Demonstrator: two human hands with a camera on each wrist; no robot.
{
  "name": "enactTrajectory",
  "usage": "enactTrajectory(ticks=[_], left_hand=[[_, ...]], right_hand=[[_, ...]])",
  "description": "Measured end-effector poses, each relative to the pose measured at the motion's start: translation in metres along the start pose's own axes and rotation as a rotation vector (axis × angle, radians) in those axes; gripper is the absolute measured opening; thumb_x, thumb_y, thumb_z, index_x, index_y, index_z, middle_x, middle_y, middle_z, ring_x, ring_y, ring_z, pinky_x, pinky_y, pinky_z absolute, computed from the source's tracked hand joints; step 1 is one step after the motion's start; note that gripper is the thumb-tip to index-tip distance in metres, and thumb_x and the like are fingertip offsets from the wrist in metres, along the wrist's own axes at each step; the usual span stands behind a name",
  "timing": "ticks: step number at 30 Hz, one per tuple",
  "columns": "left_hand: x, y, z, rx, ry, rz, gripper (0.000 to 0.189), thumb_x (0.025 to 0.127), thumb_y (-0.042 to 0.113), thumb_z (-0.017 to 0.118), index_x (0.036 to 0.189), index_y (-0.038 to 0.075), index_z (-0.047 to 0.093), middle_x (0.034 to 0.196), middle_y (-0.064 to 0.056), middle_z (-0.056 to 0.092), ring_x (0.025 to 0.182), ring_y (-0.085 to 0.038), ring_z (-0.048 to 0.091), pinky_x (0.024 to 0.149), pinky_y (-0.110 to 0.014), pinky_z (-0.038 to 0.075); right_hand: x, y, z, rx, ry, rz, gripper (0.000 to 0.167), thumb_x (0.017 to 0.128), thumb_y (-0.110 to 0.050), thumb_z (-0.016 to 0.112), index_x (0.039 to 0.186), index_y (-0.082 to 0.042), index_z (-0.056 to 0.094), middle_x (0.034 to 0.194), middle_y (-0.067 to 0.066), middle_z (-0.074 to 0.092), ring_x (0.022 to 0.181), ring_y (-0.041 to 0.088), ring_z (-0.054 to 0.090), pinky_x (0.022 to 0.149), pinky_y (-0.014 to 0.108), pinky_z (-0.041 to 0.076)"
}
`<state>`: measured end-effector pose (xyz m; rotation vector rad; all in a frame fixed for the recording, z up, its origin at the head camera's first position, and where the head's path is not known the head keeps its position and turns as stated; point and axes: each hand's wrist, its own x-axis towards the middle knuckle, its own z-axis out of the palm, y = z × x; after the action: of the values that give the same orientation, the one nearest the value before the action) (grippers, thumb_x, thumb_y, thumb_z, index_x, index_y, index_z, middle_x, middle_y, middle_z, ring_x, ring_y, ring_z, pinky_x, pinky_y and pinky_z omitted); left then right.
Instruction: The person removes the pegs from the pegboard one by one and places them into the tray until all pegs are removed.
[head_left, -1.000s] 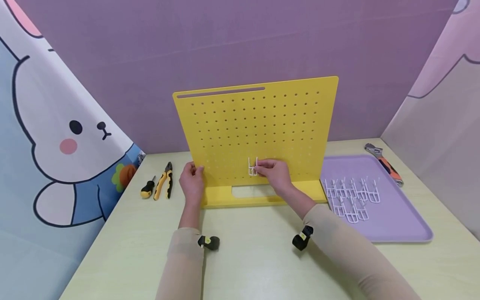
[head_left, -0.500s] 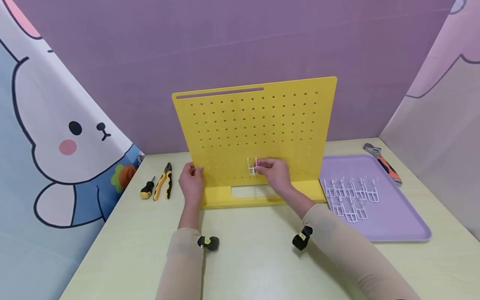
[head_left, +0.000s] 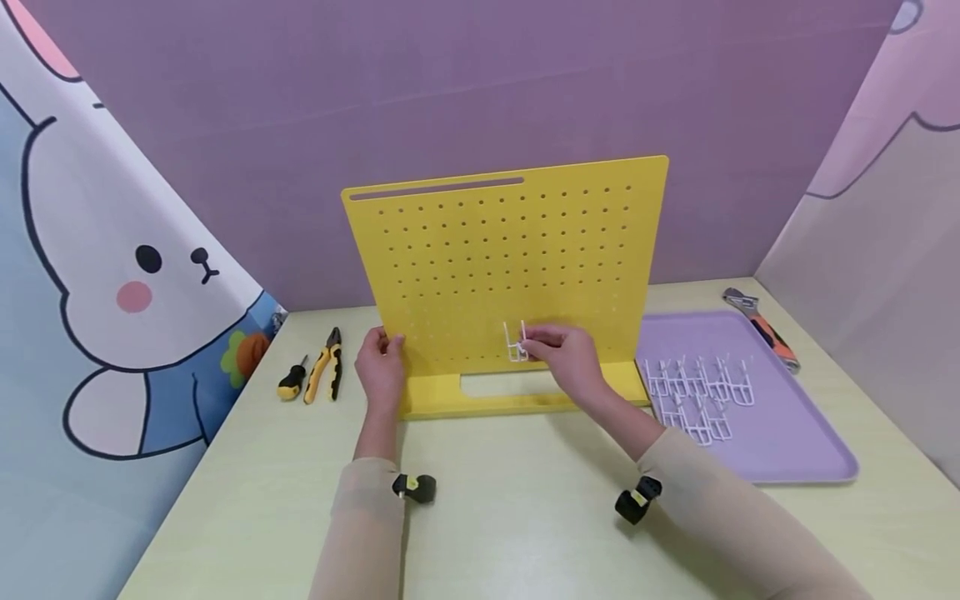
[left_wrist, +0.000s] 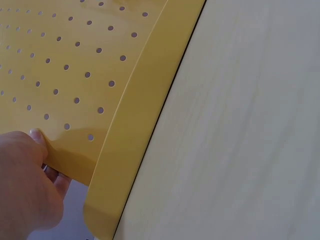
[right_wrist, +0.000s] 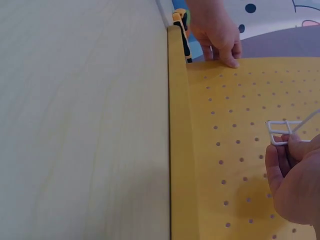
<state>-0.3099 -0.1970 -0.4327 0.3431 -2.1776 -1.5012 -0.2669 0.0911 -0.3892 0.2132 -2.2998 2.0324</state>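
A yellow pegboard (head_left: pixel 450 275) with rows of small holes stands upright on its base. My left hand (head_left: pixel 381 371) grips its lower left edge, thumb on the front face and fingers behind; the left wrist view shows the same hand (left_wrist: pixel 30 185) at that edge. In front of the lower middle of the board, my right hand (head_left: pixel 573 362) pinches a white wire hook (head_left: pixel 516 353) between thumb and fingers. In the right wrist view the hook (right_wrist: pixel 280 144) shows its rectangular wire frame, held close over the board.
A purple tray (head_left: pixel 787 450) right of the board holds several more white wire hooks (head_left: pixel 697 383). Behind it lies an adjustable wrench (head_left: pixel 765 329). At the left are a stubby screwdriver (head_left: pixel 292 381) and pliers (head_left: pixel 324 367). A purple backdrop (head_left: pixel 480 92) stands behind the table.
My right hand, with the wire hook, has moved slightly right and down, and the hook has tilted. The left hand stays on the board's edge.
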Motion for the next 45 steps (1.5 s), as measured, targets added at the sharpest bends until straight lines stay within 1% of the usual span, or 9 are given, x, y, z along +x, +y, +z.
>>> enactTrajectory(ticks=[6, 9, 17, 20, 25, 29, 33, 37, 45], left_hand=[[0.0, 0.002, -0.003, -0.008, 0.0, -0.005, 0.019, 0.101, 0.016, 0.064, 0.115, 0.003, 0.064, 0.106, -0.015, 0.067, 0.095, -0.027, 0.06, 0.083, -0.038, 0.049], [0.0, 0.002, -0.004, -0.008, -0.003, -0.013, 0.02, 0.102, 0.016, 0.063, 0.116, 0.002, 0.064, 0.108, -0.016, 0.067, 0.096, -0.027, 0.06, 0.085, -0.039, 0.049], [0.001, 0.001, -0.004, -0.006, -0.003, -0.038, 0.02, 0.101, 0.016, 0.063, 0.117, 0.004, 0.064, 0.108, -0.014, 0.067, 0.097, -0.027, 0.059, 0.086, -0.039, 0.049], [0.001, 0.001, -0.004, -0.008, -0.006, -0.033, 0.02, 0.102, 0.017, 0.063, 0.117, 0.005, 0.064, 0.107, -0.014, 0.067, 0.096, -0.027, 0.06, 0.085, -0.038, 0.049], [-0.001, -0.001, -0.003, -0.001, -0.009, -0.02, 0.019, 0.102, 0.016, 0.063, 0.116, 0.004, 0.064, 0.106, -0.013, 0.067, 0.094, -0.026, 0.059, 0.083, -0.037, 0.049], [-0.003, -0.002, -0.001, -0.004, -0.007, -0.004, 0.017, 0.101, 0.015, 0.064, 0.114, 0.004, 0.064, 0.103, -0.014, 0.067, 0.091, -0.026, 0.059, 0.08, -0.037, 0.048], [-0.004, -0.002, 0.0, -0.016, -0.011, 0.029, 0.017, 0.1, 0.015, 0.065, 0.111, 0.003, 0.064, 0.102, -0.015, 0.067, 0.089, -0.027, 0.059, 0.078, -0.037, 0.048], [-0.003, -0.001, 0.0, -0.01, -0.003, 0.055, 0.017, 0.1, 0.015, 0.065, 0.111, 0.002, 0.065, 0.1, -0.016, 0.067, 0.088, -0.027, 0.058, 0.077, -0.037, 0.046], [-0.003, 0.001, -0.002, -0.007, 0.004, 0.041, 0.017, 0.1, 0.015, 0.065, 0.112, 0.001, 0.065, 0.1, -0.016, 0.066, 0.088, -0.027, 0.057, 0.077, -0.038, 0.046]], right_hand=[[-0.013, -0.008, -0.02, -0.05, 0.014, -0.054, 0.025, 0.093, -0.004, 0.072, 0.115, 0.007, 0.071, 0.106, 0.018, 0.074, 0.092, 0.031, 0.073, 0.08, 0.037, 0.059], [-0.019, -0.011, -0.032, -0.058, 0.023, -0.07, 0.024, 0.093, -0.004, 0.072, 0.115, 0.007, 0.071, 0.106, 0.019, 0.074, 0.091, 0.031, 0.073, 0.08, 0.036, 0.059], [-0.039, -0.019, -0.067, -0.084, 0.053, -0.082, 0.029, 0.093, -0.004, 0.071, 0.117, 0.011, 0.067, 0.107, 0.022, 0.073, 0.087, 0.022, 0.073, 0.08, 0.03, 0.058], [-0.047, -0.02, -0.08, -0.093, 0.078, -0.089, 0.03, 0.094, -0.005, 0.072, 0.118, 0.013, 0.066, 0.103, 0.018, 0.074, 0.085, 0.018, 0.073, 0.078, 0.028, 0.058], [-0.063, -0.014, -0.104, -0.127, 0.126, -0.085, 0.033, 0.095, -0.007, 0.072, 0.12, 0.013, 0.065, 0.097, 0.005, 0.076, 0.081, 0.01, 0.072, 0.076, 0.025, 0.058], [-0.077, -0.007, -0.126, -0.164, 0.16, -0.081, 0.034, 0.095, -0.008, 0.071, 0.12, 0.014, 0.065, 0.095, -0.001, 0.076, 0.081, 0.009, 0.072, 0.074, 0.025, 0.058], [-0.091, 0.0, -0.15, -0.201, 0.184, -0.064, 0.032, 0.096, -0.009, 0.071, 0.119, 0.011, 0.066, 0.092, -0.006, 0.077, 0.079, 0.008, 0.073, 0.072, 0.022, 0.057], [-0.101, 0.006, -0.174, -0.177, 0.188, -0.051, 0.023, 0.096, -0.008, 0.071, 0.116, 0.003, 0.071, 0.09, -0.007, 0.076, 0.078, 0.007, 0.073, 0.07, 0.02, 0.057], [-0.119, 0.017, -0.214, -0.23, 0.212, 0.005, 0.016, 0.096, -0.008, 0.071, 0.111, -0.006, 0.075, 0.087, -0.01, 0.076, 0.075, 0.005, 0.072, 0.068, 0.019, 0.056]])
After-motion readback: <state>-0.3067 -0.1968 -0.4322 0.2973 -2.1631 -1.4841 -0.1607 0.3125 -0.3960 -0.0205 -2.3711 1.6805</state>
